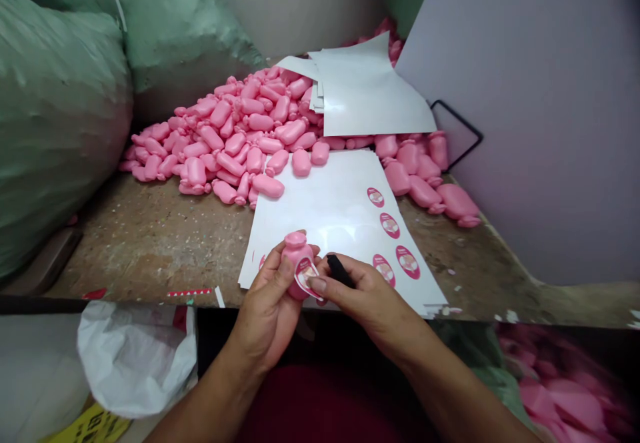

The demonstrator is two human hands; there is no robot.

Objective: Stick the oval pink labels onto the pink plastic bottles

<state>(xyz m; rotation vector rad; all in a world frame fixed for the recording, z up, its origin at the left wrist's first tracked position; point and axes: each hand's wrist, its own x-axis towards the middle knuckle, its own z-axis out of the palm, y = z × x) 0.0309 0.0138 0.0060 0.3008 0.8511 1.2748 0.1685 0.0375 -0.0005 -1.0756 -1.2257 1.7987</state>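
Head view: L hand (267,306) was clamped round a pink bottle (297,263), fingers wrapped on its body, cap pointing away from the person, long axis near upright in frame w/ a slight tilt. R hand (370,296) was just beside it, curled on a black item (339,271), prob. a tool handle, though partly hidden. Its fingertip (316,285) touched the lower edge of an oval label (307,275) on the bottle's front. Hands were nearly together, bottle held between them, R hand nearer the label. Both sat over the near edge of a label sheet (325,229), w/ more ovals to the right. Open room lay left of the hands on the wood bench (140,249). A pile of pink bottles (240,123) sat beyond the sheet, green sacks (55,116) to the left, and a white bag (135,356) below the bench edge.
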